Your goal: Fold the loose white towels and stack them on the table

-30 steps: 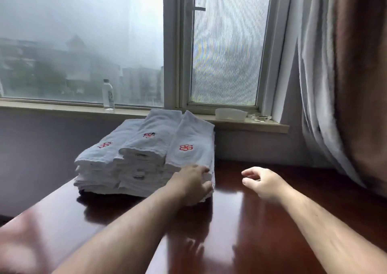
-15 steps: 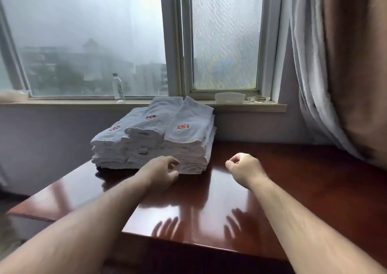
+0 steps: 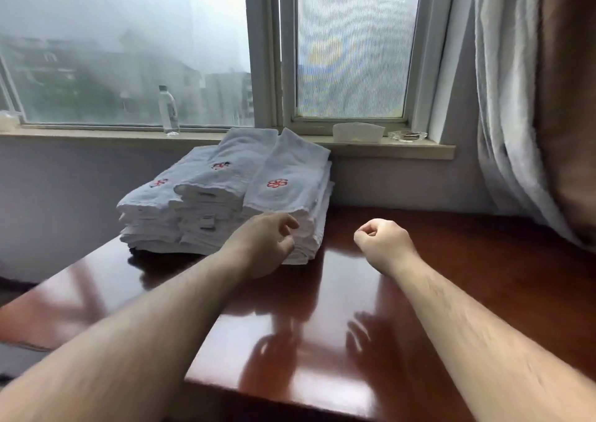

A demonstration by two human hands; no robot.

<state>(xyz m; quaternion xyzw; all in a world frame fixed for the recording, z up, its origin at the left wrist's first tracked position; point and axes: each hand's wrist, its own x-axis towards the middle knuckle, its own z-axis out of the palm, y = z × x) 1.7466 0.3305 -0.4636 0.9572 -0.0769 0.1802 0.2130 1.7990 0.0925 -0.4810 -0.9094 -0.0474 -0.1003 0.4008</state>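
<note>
1. Left hand (image 3: 266,244): fingers curled in, with nothing seen in them. It sits at the front edge of the right-hand pile. Whether it touches the cloth cannot be told.
2. Right hand (image 3: 383,244): clenched in a fist, empty, over bare table (image 3: 467,292) and apart from the towels.
3. Folded white towels (image 3: 225,205): three piles side by side at the far left of the table, below the windowsill (image 3: 387,149), each top piece showing a red flower mark. No loose towel is in view, so the task is judged at or near its end.
4. Handling, as a judgement: terry cloth is soft, limp and light singly. A whole pile is heavier and likely to slump or shear. A single towel is best taken by its folded edge, and a pile with flat hands under its base at both sides. The glossy top may let a pile slide if pushed.
5. Surroundings: water bottle (image 3: 168,112), white box (image 3: 358,132) and glass dish (image 3: 408,136) on the sill, and a curtain (image 3: 532,99) at right.
</note>
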